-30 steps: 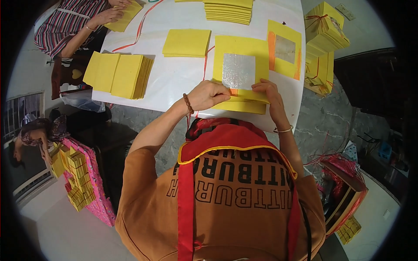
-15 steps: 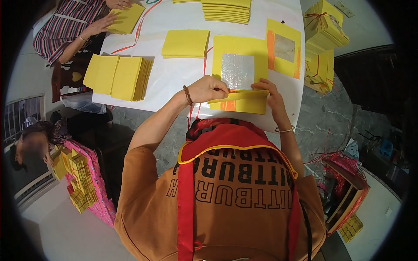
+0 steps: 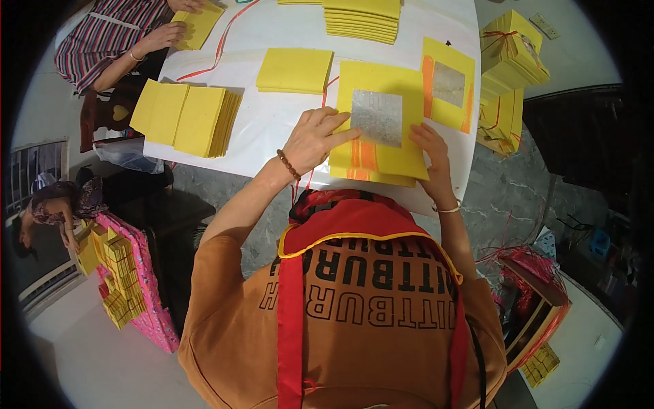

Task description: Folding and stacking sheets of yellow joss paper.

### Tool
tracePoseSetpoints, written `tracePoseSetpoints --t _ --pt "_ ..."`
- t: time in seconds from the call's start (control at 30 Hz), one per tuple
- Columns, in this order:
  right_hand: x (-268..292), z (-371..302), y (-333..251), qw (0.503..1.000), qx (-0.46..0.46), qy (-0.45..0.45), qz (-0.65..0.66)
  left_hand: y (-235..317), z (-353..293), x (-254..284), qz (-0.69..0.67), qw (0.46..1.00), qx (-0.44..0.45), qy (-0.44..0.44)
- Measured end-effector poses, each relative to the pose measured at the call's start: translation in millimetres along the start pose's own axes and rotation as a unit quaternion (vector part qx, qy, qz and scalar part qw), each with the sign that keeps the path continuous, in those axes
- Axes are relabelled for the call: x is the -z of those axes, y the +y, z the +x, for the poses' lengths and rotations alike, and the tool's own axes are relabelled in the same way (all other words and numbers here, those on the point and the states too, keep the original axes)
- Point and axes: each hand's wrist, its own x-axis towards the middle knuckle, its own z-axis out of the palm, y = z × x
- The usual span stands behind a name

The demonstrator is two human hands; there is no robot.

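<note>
In front of me on the white-covered table lies a large yellow paper sheet (image 3: 381, 161) with a silver square in its middle and orange strips below. Its lower right corner sits slightly off the layer under it. My left hand (image 3: 313, 142), fingers spread and holding nothing, rests its fingertips on the sheet's left side by the silver square. At the right edge, my right hand (image 3: 433, 158) touches the paper with fingers apart; its thumb is mostly hidden. Another yellow sheet (image 3: 466, 88) with a silver square and orange strips lies to the right.
Folded yellow papers (image 3: 294, 69) lie beyond my left hand, with a fanned stack (image 3: 197, 121) further left. A taller stack (image 3: 361, 19) stands at the back. A co-worker's hand (image 3: 167, 35) handles yellow paper. Tied yellow bundles (image 3: 501, 116) stand past the table's right edge.
The paper's lower flap, held up in my fingers before, now lies flat. My left hand has let go and spread on the left side; my right hand has moved slightly down the right edge.
</note>
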Motion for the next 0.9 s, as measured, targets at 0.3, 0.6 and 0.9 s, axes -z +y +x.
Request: tracePoseSetpoints --t 0.3,0.6,0.9 --pt "16 -15 -16 0.975 0.117 -0.135 -0.13 14 -25 -1 -0.189 0.981 0.014 0.028" --pt "-17 10 -16 0.955 -0.246 0.072 0.15 6 17 -20 -0.281 0.889 0.36 -0.028" --pt "-18 22 -14 0.947 -0.317 0.046 0.04 -5 17 -42 -0.343 0.836 0.427 0.03"
